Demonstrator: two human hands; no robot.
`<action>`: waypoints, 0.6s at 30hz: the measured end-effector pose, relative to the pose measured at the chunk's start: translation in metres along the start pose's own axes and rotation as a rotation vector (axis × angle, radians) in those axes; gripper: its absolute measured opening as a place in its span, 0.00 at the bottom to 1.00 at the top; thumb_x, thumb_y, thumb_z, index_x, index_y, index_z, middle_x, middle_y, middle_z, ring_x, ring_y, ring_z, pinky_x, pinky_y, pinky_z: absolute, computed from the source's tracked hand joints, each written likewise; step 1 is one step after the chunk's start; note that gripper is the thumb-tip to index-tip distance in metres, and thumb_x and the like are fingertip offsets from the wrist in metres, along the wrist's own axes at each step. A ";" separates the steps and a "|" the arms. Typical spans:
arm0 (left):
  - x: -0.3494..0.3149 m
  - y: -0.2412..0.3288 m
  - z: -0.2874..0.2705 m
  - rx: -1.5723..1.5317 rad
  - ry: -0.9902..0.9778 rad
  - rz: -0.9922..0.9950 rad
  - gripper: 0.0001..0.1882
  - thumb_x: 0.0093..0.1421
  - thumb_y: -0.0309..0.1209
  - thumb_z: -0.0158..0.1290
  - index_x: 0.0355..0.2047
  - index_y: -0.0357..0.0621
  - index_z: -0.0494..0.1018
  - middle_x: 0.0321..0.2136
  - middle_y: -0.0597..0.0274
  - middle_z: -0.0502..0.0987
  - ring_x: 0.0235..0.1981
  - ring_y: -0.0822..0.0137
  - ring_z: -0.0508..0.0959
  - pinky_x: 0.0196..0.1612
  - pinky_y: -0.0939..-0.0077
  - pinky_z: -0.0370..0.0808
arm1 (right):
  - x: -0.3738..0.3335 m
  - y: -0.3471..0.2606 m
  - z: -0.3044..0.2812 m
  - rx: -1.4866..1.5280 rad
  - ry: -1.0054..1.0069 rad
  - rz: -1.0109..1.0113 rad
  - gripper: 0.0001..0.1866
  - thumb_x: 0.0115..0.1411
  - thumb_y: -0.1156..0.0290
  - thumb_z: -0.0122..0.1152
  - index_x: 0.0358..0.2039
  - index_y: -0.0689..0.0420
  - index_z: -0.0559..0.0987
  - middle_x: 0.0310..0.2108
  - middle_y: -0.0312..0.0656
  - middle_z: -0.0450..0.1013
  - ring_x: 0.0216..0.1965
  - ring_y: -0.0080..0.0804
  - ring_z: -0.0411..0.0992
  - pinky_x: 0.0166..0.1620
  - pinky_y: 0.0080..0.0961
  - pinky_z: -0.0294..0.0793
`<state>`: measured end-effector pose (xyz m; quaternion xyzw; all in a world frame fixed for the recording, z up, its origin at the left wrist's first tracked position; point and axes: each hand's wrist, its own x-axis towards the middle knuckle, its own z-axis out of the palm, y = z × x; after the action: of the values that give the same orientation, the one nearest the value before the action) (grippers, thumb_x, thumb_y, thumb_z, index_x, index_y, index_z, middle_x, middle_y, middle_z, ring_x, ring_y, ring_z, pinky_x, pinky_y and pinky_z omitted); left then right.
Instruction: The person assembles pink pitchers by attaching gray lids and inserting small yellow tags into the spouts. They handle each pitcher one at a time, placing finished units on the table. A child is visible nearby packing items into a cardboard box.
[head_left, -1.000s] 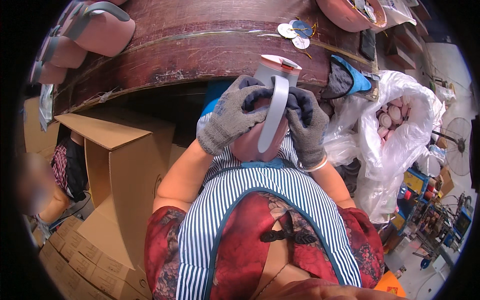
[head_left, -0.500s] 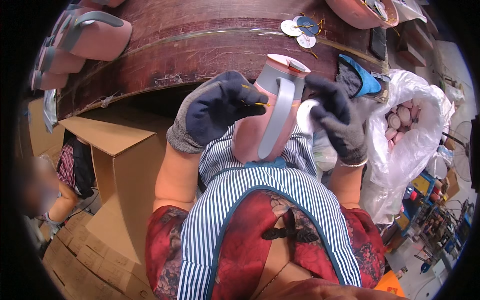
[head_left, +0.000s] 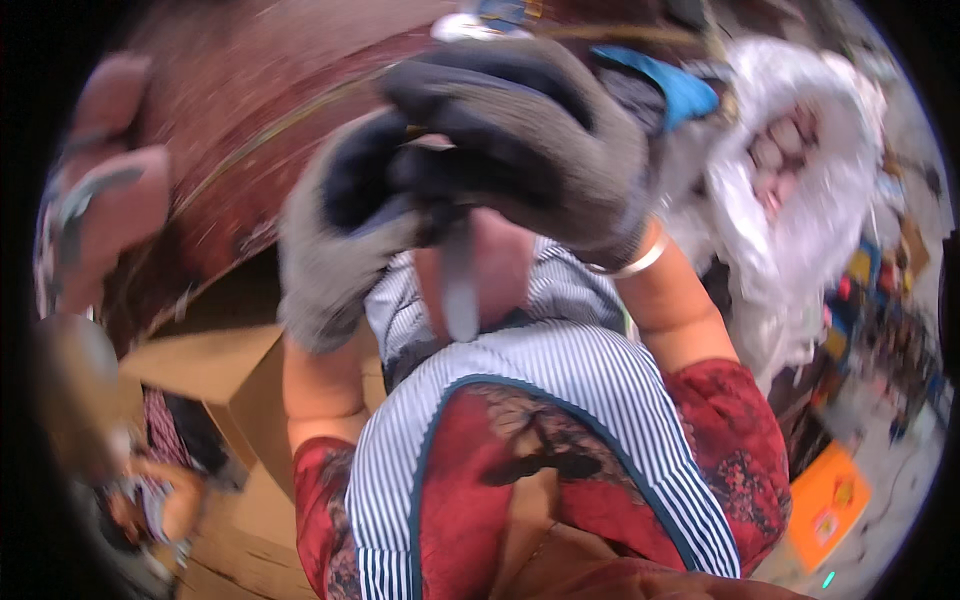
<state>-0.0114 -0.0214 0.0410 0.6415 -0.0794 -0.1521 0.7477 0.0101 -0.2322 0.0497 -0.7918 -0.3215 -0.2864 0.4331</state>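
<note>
Both knit cloth gloves look rough and matt; the pink shoe piece looks smooth, the cardboard box matt.

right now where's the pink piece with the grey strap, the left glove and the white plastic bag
pink piece [head_left: 495, 265], head view, bare side below the gloves
left glove [head_left: 325, 265], head view, grey cuff
white plastic bag [head_left: 745, 215], head view, crumpled front

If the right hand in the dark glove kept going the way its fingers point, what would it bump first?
Probably the left hand. The right hand reaches leftward over the pink shoe sole, and its fingertips already seem to overlap the left glove. The picture is blurred, so depth between them is unclear.
</note>
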 end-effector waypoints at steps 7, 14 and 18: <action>0.025 0.049 -0.070 0.955 -0.692 0.554 0.16 0.51 0.32 0.57 0.39 0.37 0.79 0.34 0.54 0.75 0.36 0.50 0.74 0.51 0.57 0.71 | -0.099 -0.011 0.018 -0.007 -0.197 0.284 0.36 0.61 0.39 0.55 0.64 0.47 0.71 0.64 0.41 0.66 0.62 0.43 0.66 0.59 0.44 0.67; 0.036 -0.057 -0.111 0.321 0.311 0.056 0.20 0.68 0.32 0.44 0.55 0.32 0.72 0.47 0.55 0.77 0.46 0.63 0.76 0.57 0.67 0.69 | -0.150 -0.016 0.064 -0.001 0.070 0.243 0.26 0.62 0.46 0.56 0.57 0.45 0.76 0.66 0.39 0.65 0.64 0.47 0.63 0.59 0.50 0.66; -0.009 -0.077 -0.021 1.003 0.270 0.569 0.28 0.66 0.38 0.54 0.60 0.32 0.65 0.62 0.41 0.65 0.62 0.49 0.68 0.63 0.55 0.67 | -0.157 -0.016 0.062 0.011 0.104 0.291 0.27 0.62 0.48 0.58 0.58 0.47 0.76 0.64 0.45 0.65 0.65 0.48 0.63 0.61 0.49 0.65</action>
<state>-0.0233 -0.0085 -0.0376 0.8839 -0.2145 0.1934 0.3679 -0.0892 -0.2122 -0.0859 -0.8118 -0.1819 -0.2595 0.4904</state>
